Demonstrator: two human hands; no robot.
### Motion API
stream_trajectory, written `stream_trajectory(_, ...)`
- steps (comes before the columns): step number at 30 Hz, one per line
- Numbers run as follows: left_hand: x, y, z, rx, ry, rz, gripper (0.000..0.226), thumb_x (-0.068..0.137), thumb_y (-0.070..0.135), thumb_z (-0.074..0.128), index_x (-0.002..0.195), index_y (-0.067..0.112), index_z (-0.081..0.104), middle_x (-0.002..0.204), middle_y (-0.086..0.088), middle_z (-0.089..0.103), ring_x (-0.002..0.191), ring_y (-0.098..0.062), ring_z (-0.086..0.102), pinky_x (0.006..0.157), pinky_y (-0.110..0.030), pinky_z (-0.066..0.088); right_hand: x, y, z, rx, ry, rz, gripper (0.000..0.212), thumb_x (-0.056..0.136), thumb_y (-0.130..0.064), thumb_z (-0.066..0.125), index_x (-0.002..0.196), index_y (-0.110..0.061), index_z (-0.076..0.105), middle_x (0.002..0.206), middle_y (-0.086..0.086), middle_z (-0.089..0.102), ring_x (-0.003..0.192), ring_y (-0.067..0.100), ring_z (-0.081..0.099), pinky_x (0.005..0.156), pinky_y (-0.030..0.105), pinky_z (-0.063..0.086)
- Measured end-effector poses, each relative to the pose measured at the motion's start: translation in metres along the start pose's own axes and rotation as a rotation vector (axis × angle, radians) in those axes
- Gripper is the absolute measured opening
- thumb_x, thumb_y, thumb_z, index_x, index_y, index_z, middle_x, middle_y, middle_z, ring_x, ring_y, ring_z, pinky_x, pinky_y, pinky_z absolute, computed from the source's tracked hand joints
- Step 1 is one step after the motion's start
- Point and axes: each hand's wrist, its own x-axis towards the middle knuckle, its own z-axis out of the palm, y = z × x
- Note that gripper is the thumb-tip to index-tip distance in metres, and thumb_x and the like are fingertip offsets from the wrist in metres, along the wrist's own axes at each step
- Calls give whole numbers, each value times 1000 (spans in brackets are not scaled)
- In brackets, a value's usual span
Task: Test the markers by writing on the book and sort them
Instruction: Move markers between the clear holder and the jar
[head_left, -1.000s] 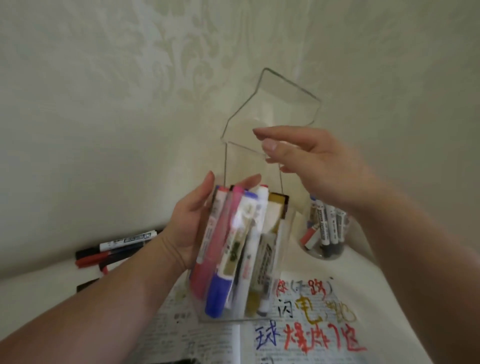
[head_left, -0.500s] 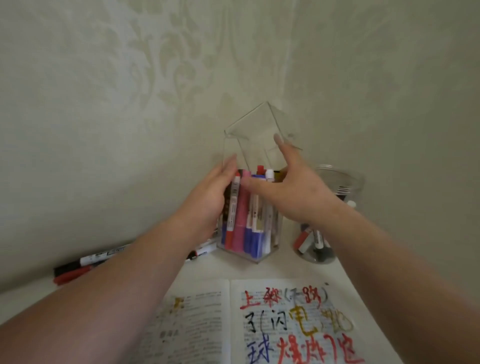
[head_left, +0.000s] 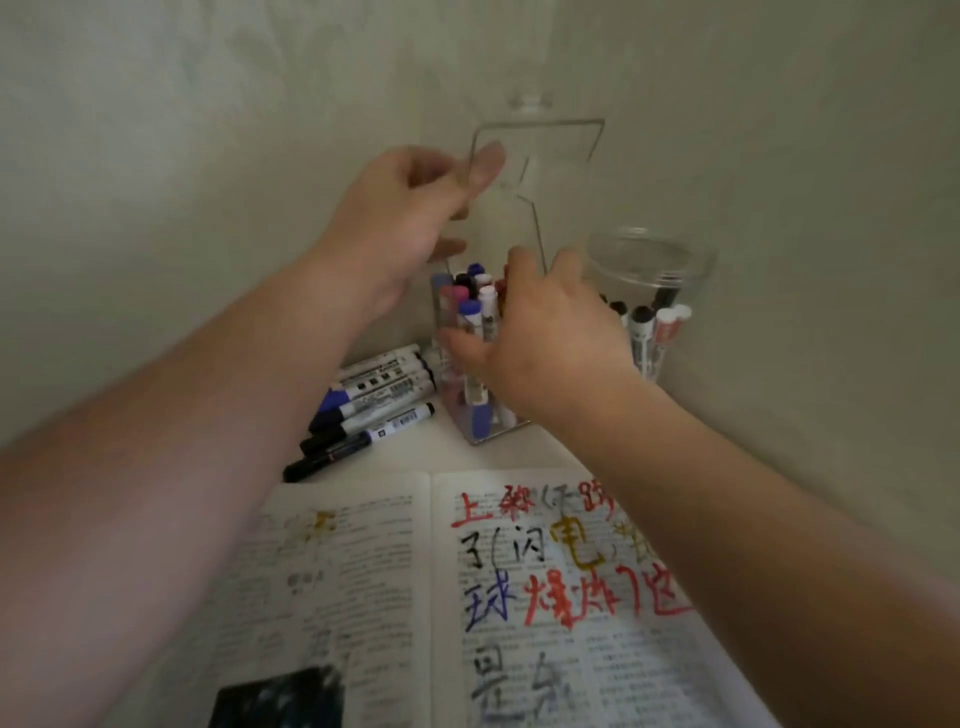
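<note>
A tall clear plastic box (head_left: 563, 171) stands on the table in the corner, with several coloured markers (head_left: 475, 312) upright in its lower half. My left hand (head_left: 410, 213) pinches the upper left edge of the box's clear top part, its thumb showing through the plastic. Lower down, my right hand (head_left: 540, 338) grips the box's body, thumb across the front and fingers round the right side. The open book (head_left: 363, 571) lies in front, its right page covered with red, black, blue and yellow marker writing.
Several loose markers (head_left: 374, 400) lie on the table left of the box. A round clear jar (head_left: 649, 270) holding more markers stands right of the box, against the wall. Walls close in behind and to the right.
The box went from held in the air by my left hand down onto the table. My left hand then rose to the top edge, and my right hand dropped to the body.
</note>
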Motion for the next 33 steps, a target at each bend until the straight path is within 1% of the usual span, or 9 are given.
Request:
stream_trajectory(2, 13, 6, 6, -102, -20, -132, 41, 80, 49, 80, 95, 14, 65, 91, -1, 68, 86, -17, 68, 86, -43, 61, -3, 2, 0, -21, -47, 5, 80, 87, -67, 59, 141, -12, 35, 131, 17, 41, 114, 38, 53, 82, 42, 46)
stream_trajectory(5, 25, 5, 12, -299, -15, -334, 27, 87, 36, 76, 81, 14, 62, 72, -1, 64, 72, -19, 67, 87, -39, 60, -8, 3, -3, 17, -77, 6, 95, 87, -59, 65, 153, -8, 20, 139, 22, 38, 124, 41, 47, 93, 46, 46)
stream_trajectory(11, 36, 10, 14, -350, 21, -472, 34, 82, 39, 79, 88, 11, 60, 80, -5, 64, 80, -24, 68, 78, -43, 62, -19, 2, -2, -7, -34, -1, 90, 94, -59, 56, 157, -13, 12, 146, 19, 33, 134, 36, 38, 97, 46, 46)
stream_trajectory(18, 21, -4, 21, -368, 192, -243, 33, 87, 41, 74, 99, 13, 62, 92, -5, 60, 89, -21, 62, 94, -44, 57, -24, 3, -10, 2, -70, 0, 85, 95, -62, 51, 156, -22, 7, 149, 12, 30, 135, 31, 38, 96, 43, 48)
stream_trajectory(20, 5, -9, 13, -122, 306, -105, 40, 85, 47, 73, 107, 16, 59, 98, 2, 63, 96, -17, 64, 97, -44, 55, -32, 5, -27, -18, -78, -44, 74, 95, -61, 50, 152, -27, 19, 144, 7, 35, 129, 28, 46, 92, 41, 50)
stream_trajectory(22, -22, -10, 4, 107, 383, 73, 37, 87, 37, 74, 113, 23, 52, 105, 6, 62, 95, -6, 62, 89, -26, 54, -36, 16, -51, 19, 5, -124, 51, 96, -54, 53, 139, -30, 42, 129, -2, 49, 113, 20, 56, 87, 37, 54)
stream_trajectory(26, -93, -16, -15, 248, 63, 322, 23, 90, 7, 71, 95, 26, 59, 87, 4, 66, 75, -6, 61, 68, -16, 50, -8, 59, -98, 290, 313, -129, 13, 97, -28, 61, 105, -26, 71, 94, -10, 68, 80, 6, 64, 69, 22, 51)
stream_trajectory(29, -125, -27, -25, 540, -298, 410, 19, 89, 12, 71, 85, 30, 66, 79, 12, 67, 71, -9, 63, 63, -13, 48, 32, 82, -111, 148, -34, -22, 18, 97, -38, 64, 97, -24, 75, 93, -9, 73, 83, 5, 65, 65, 18, 45)
stream_trajectory(33, -138, -51, -19, 675, -618, 104, 4, 95, 35, 65, 92, 38, 67, 82, 21, 65, 73, -1, 61, 64, -18, 48, 61, 77, -101, 158, -470, 29, 51, 94, -64, 55, 95, -19, 78, 90, -1, 78, 83, 18, 74, 81, 35, 57)
